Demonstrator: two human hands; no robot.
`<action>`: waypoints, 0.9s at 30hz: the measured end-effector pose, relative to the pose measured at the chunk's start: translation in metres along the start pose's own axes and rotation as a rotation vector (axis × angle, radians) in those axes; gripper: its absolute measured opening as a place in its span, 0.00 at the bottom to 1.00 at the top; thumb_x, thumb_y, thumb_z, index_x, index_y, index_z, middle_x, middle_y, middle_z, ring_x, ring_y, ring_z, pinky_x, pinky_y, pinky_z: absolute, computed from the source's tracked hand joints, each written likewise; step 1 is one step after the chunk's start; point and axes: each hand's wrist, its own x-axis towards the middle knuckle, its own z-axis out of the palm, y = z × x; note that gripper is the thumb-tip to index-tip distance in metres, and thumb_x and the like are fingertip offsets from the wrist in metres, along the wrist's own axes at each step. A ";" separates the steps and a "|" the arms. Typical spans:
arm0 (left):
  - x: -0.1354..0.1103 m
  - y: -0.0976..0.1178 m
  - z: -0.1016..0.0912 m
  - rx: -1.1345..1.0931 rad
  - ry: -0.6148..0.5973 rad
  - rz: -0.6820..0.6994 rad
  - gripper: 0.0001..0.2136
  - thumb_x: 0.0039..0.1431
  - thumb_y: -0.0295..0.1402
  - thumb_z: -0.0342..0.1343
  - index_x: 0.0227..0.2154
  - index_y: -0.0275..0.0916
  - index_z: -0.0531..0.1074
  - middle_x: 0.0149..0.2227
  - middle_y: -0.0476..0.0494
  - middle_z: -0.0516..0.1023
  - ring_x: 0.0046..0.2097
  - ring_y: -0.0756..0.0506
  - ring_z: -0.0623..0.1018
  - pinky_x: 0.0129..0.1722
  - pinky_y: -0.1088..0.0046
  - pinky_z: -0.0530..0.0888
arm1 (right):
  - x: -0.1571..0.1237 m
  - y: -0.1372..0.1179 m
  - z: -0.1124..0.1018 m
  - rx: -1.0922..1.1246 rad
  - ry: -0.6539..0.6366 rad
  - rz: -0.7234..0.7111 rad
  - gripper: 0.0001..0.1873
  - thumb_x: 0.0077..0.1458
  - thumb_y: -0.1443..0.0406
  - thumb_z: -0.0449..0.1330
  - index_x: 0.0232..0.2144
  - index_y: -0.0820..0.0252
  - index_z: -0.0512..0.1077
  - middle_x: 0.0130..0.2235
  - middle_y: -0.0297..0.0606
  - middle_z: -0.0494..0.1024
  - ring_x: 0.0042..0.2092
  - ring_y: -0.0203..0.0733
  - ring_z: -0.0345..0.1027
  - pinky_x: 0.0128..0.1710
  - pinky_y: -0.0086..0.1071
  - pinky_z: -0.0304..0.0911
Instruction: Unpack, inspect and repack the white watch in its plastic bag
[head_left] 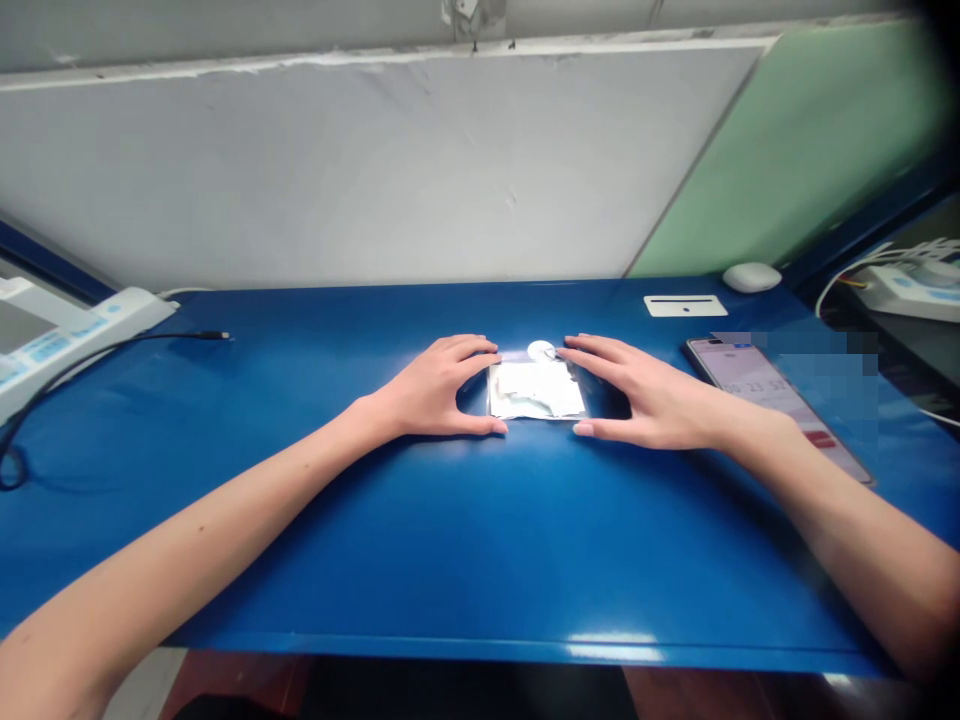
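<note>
Between my hands, a flat packet of white paper-like pieces (pixel 536 390) lies on the blue table (pixel 480 540). Glare washes out its detail, and I cannot tell exactly what it is. A small round white disc (pixel 541 350) touches its far edge. My left hand (pixel 431 388) rests at the packet's left side, thumb and fingers spread apart around that edge. On the opposite side my right hand (pixel 637 392) is held the same way, its fingertips close to the disc. Neither hand is closed on anything.
Right of my right hand lies a phone (pixel 795 410) with a timer on its screen. Behind it are a white card with a dark slot (pixel 685 306) and a white rounded case (pixel 751 277). At left, a black cable (pixel 150 340) runs by a white device (pixel 82 330). A wall (pixel 360 180) stands behind.
</note>
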 end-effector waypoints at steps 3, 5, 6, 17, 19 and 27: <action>0.000 -0.001 0.000 0.007 0.001 0.004 0.35 0.54 0.56 0.60 0.57 0.34 0.70 0.60 0.30 0.69 0.62 0.32 0.67 0.61 0.51 0.64 | 0.001 -0.001 -0.001 0.002 0.012 -0.019 0.48 0.53 0.43 0.60 0.67 0.64 0.56 0.68 0.56 0.57 0.68 0.64 0.51 0.63 0.56 0.55; 0.000 -0.002 0.001 0.010 -0.002 0.008 0.33 0.56 0.55 0.59 0.57 0.35 0.71 0.60 0.31 0.70 0.62 0.32 0.67 0.61 0.50 0.65 | 0.001 -0.003 -0.002 0.009 0.033 -0.039 0.46 0.54 0.45 0.61 0.67 0.62 0.57 0.67 0.55 0.58 0.67 0.64 0.54 0.62 0.55 0.57; 0.000 -0.002 0.001 0.008 -0.002 0.009 0.32 0.57 0.55 0.58 0.57 0.35 0.71 0.60 0.31 0.70 0.62 0.32 0.67 0.60 0.50 0.65 | 0.001 -0.004 -0.003 0.013 0.052 -0.054 0.43 0.55 0.46 0.61 0.66 0.61 0.59 0.67 0.54 0.60 0.66 0.62 0.56 0.62 0.55 0.58; 0.000 -0.006 0.000 -0.104 0.046 0.017 0.26 0.67 0.52 0.46 0.51 0.36 0.76 0.57 0.32 0.74 0.60 0.34 0.70 0.58 0.51 0.67 | 0.004 -0.009 -0.002 0.042 0.272 -0.221 0.17 0.64 0.65 0.55 0.53 0.56 0.75 0.53 0.41 0.79 0.53 0.48 0.73 0.53 0.43 0.68; -0.001 -0.007 -0.001 -0.126 0.058 0.039 0.28 0.70 0.51 0.39 0.50 0.36 0.77 0.56 0.33 0.74 0.60 0.35 0.70 0.58 0.52 0.67 | 0.003 -0.012 -0.002 0.097 0.324 -0.206 0.16 0.63 0.65 0.56 0.51 0.55 0.76 0.50 0.40 0.81 0.50 0.47 0.76 0.51 0.40 0.69; -0.003 -0.005 -0.001 -0.145 0.068 0.014 0.29 0.68 0.50 0.44 0.61 0.31 0.63 0.60 0.30 0.69 0.61 0.36 0.69 0.59 0.56 0.67 | 0.005 -0.025 -0.003 0.414 0.345 0.105 0.11 0.60 0.58 0.60 0.41 0.58 0.76 0.37 0.38 0.84 0.38 0.45 0.78 0.35 0.33 0.72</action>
